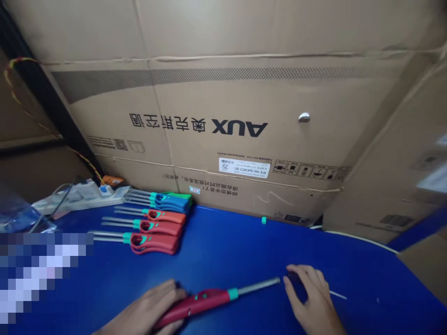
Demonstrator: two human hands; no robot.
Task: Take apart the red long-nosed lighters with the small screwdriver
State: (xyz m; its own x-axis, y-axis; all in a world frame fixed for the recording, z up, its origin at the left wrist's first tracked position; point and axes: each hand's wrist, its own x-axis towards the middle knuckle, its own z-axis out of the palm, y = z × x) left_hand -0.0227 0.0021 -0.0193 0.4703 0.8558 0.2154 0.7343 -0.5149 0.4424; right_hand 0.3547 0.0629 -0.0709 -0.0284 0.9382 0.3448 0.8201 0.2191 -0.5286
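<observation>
My left hand (153, 304) is wrapped round the handle of a red long-necked lighter (206, 304), which has a green collar and a metal tube pointing right. My right hand (310, 298) is just beyond the tube's tip, apart from it, with its fingers curved and the thumb spaced from them. Nothing shows between those fingers. A thin white stick (338, 295) sticks out behind the right hand; its other end is hidden. On the far left of the table lie several similar lighters in red (155, 243), orange (169, 217) and blue (172, 202), their tubes pointing left.
A tall cardboard wall (195, 93) borders the blue table (223, 251) at the back. A small green cap (264, 220) stands near it. White power strips (87, 197) with wires lie at the back left, near clear plastic (24, 216). More cardboard (424, 260) stands on the right.
</observation>
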